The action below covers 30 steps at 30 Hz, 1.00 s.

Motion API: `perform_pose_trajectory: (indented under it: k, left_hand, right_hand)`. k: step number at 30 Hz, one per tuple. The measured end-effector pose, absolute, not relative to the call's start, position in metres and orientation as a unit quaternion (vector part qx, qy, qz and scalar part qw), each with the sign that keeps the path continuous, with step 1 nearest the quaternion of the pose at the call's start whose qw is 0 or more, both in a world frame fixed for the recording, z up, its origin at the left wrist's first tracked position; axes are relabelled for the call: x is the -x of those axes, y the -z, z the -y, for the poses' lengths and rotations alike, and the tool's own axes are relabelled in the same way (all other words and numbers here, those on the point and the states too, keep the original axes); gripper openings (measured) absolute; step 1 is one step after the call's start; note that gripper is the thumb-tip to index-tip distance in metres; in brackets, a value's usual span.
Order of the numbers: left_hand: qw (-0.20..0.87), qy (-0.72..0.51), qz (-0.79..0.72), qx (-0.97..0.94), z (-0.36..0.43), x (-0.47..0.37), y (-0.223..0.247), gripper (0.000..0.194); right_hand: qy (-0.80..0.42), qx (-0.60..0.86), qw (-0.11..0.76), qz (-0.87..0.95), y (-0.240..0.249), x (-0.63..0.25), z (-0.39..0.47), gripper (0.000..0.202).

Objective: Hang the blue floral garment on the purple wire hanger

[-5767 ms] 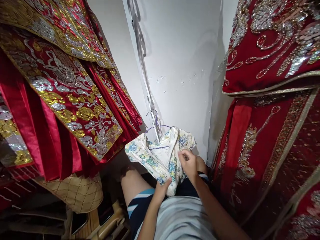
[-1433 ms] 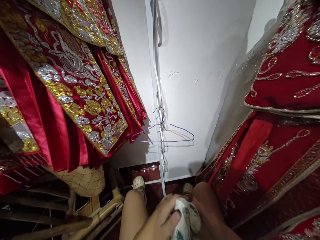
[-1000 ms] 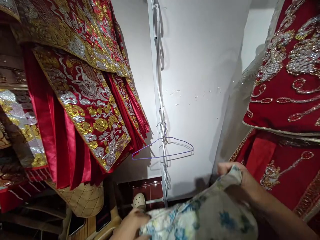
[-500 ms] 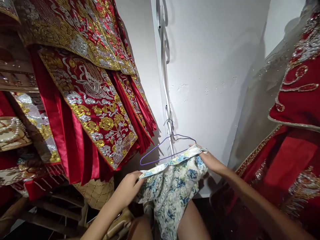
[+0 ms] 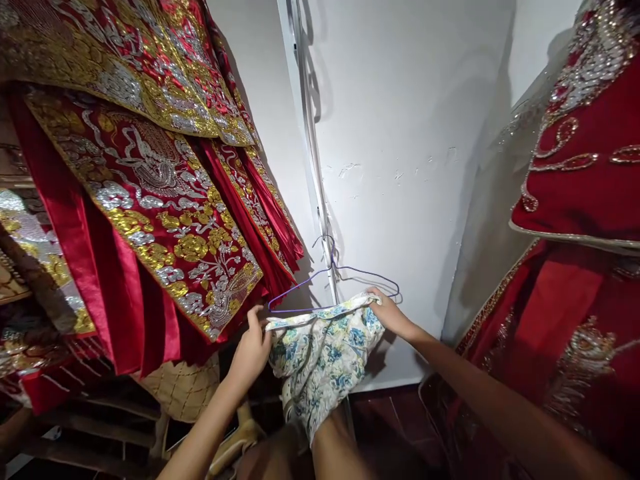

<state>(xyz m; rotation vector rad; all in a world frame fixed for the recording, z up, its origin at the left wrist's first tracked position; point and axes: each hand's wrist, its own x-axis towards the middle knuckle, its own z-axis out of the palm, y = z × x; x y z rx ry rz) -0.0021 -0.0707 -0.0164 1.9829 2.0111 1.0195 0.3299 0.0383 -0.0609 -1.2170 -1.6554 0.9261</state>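
Note:
A white garment with blue and yellow flowers is stretched between my hands, its banded edge uppermost and its cloth hanging down. My left hand grips the left end of the band, with one finger raised off the cloth. At the other end, my right hand is closed on the band's corner. Just behind the band, a thin purple wire hanger hangs by its hook from a white vertical strip on the wall. The garment hides part of the hanger's lower bar.
Red robes with gold and silver embroidery hang on the left. Another beaded red outfit fills the right side. A quilted tan item and dark wooden bars are low on the left. Ahead is a white wall.
Both hands have carried the garment forward, closer to the hanger, and its lower part has lifted. A finger of the left hand has risen. The view has turned slightly right.

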Motion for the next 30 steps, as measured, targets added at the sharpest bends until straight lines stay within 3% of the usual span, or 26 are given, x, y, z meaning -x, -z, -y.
perform_pose_trajectory:
  k: [3,14,23,30]
  left_hand:
    - [0.064,-0.314,-0.661,-0.678,0.064,0.007,0.015,0.061]
    - [0.092,-0.258,-0.666,-0.693,0.055,0.008,0.018,0.062]
    - [-0.016,-0.4,-0.583,-0.707,0.051,-0.008,0.0,0.063]
    - [0.009,-0.288,-0.618,-0.731,0.039,-0.009,-0.028,0.059]
  right_hand:
    - [-0.391,0.496,0.422,0.65,0.058,-0.323,-0.037,0.015]
    - [-0.372,0.537,0.391,0.649,0.067,-0.337,-0.02,0.013]
    - [-0.318,0.546,0.369,0.682,0.046,-0.349,-0.024,0.02]
    - [-0.301,0.565,0.35,0.684,0.036,-0.353,-0.015,0.018]
